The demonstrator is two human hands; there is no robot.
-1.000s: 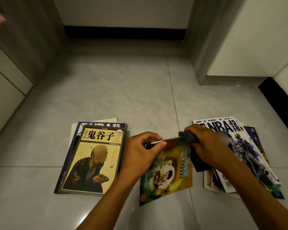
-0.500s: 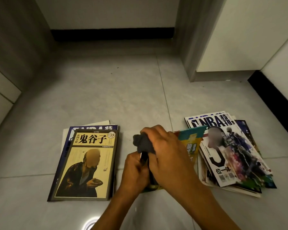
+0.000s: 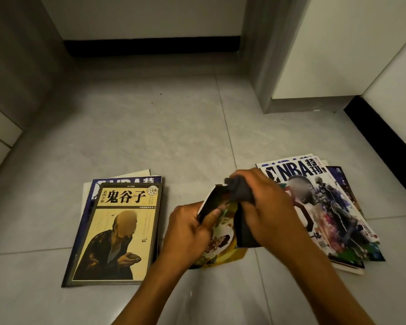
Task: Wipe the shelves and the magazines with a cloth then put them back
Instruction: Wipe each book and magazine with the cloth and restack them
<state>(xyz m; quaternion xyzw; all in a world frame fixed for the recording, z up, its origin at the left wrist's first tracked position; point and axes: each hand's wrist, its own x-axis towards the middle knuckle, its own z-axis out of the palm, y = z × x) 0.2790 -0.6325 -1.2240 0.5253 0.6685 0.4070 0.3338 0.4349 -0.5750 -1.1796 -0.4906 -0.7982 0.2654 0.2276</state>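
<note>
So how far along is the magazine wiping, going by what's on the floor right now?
Midway, probably. The left pile may be the wiped ones, though the view can't confirm it. In hand: the left hand holds a magazine while the right hand rubs it with the dark cloth. The right pile remains, and no magazine is back on a shelf.

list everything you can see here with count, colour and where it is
yellow book: 1, yellow cover with dark border, top of the left pile on the floor
left pile magazines: at least 2, blue and white, under the yellow book
held magazine: 1, yellow and green cover, tilted up between the two piles
cloth: 1, dark grey, at the held magazine's top edge
right pile: several magazines, NBA cover on top, on the floor at right
floor: grey tiles
skirting: black, along the walls
left hand: grips the held magazine's left edge
right hand: grips the cloth
</note>
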